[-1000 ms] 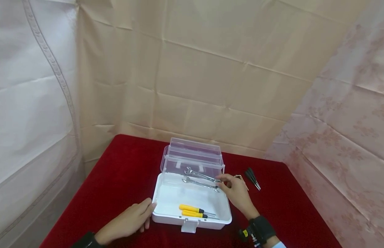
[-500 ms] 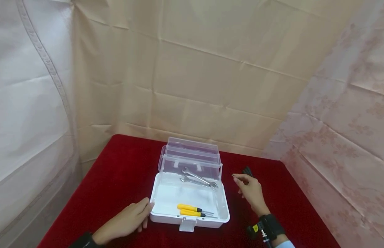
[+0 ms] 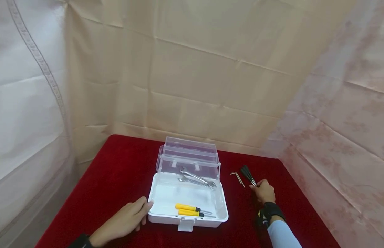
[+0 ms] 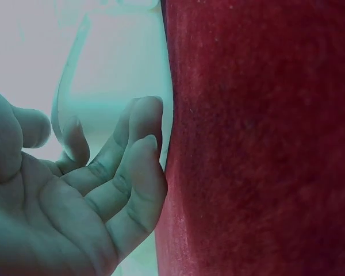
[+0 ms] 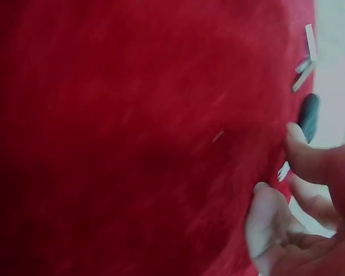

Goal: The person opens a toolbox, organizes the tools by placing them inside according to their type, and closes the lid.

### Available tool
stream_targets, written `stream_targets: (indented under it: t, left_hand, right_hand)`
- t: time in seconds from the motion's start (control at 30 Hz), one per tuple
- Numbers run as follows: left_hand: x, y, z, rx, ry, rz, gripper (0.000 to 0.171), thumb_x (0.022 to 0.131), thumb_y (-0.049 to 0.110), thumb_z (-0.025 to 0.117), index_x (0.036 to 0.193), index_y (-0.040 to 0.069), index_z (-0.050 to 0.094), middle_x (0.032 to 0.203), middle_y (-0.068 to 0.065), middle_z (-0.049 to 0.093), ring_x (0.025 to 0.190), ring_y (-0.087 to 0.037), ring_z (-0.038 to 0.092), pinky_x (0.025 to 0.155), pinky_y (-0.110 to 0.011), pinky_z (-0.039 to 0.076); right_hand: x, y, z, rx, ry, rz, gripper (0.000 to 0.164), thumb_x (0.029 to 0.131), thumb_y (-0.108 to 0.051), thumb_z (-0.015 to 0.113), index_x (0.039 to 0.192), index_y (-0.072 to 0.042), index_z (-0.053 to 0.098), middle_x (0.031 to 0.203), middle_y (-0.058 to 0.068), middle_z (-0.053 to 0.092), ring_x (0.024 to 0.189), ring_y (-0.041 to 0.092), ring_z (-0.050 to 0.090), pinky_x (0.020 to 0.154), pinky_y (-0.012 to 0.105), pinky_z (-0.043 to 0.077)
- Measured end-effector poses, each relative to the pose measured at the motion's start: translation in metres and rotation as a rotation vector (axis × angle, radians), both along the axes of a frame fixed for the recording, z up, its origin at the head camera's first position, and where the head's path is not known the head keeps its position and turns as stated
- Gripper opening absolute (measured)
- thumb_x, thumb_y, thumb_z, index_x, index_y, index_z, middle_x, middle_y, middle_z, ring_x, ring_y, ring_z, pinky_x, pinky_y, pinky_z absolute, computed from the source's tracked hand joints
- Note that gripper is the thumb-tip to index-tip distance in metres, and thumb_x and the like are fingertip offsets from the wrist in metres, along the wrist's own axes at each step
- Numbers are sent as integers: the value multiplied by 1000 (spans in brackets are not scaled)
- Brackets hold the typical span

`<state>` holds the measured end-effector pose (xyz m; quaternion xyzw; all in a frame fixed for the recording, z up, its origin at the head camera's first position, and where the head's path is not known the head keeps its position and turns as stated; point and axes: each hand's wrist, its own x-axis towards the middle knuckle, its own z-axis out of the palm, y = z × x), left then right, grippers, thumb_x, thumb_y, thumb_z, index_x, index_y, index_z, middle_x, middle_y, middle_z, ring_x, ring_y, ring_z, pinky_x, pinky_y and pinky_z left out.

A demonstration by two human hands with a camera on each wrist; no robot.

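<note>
Head view: the left grip is closed over the left wall of the white box (image 3: 170, 219), the left hand (image 3: 128, 218) beside it. Toward the right edge of the worktop (image 3: 130, 165), the right hand (image 3: 265, 191) has a released grip, fingers parted at the metal shafts of black-handled tools (image 3: 246, 172). L-shaped keys (image 3: 238, 177) lie between tools and box.

Black-handled tools (image 3: 246, 172), tips out of the head camera's sight behind the right hand (image 3: 265, 192)
</note>
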<state>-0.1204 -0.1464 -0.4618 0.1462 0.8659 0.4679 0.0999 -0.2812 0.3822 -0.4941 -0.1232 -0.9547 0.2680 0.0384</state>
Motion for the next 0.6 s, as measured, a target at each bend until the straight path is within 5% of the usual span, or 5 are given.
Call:
stream_targets:
  t: [0.27,0.6]
  left_hand:
    - [-4,1,0,-4,27,-19,30,109,37,50,93,11,52,70,2,59,53,-14,56,51,-26,43]
    - [-2,0,-3,35,-36,-31,28,109,34,50,96,10,52,70,-2,59,54,-16,57,53,-25,43]
  right_hand:
    - [-5,3,4,108,28,-13,22,98,-20,68,90,0,63,83,18,63,79,36,63,69,52,49]
    - [-1,-2,3,99,24,10,24,96,-21,71,84,-1,67,78,14,65,76,32,63,72,53,51]
